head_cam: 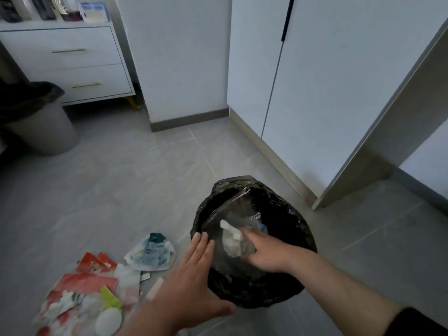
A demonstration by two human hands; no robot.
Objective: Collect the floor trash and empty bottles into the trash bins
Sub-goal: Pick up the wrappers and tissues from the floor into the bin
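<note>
Head view: left hand (194,275) flat, open beside black-lined bin (278,294); right hand (264,253) inside, grip unclear.

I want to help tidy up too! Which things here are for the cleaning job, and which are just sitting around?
For the job: black-lined bin, grey bin, red wrappers, blue-white packet, white lid, clear bag under both hands.

Just there: drawer unit, wardrobe doors, shelf items.

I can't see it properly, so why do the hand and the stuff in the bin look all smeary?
Head view: motion blur smears the right hand and the clear plastic bag over the black-lined round bin; the room is dim, and the wide lens bends the white cupboard doors.
</note>
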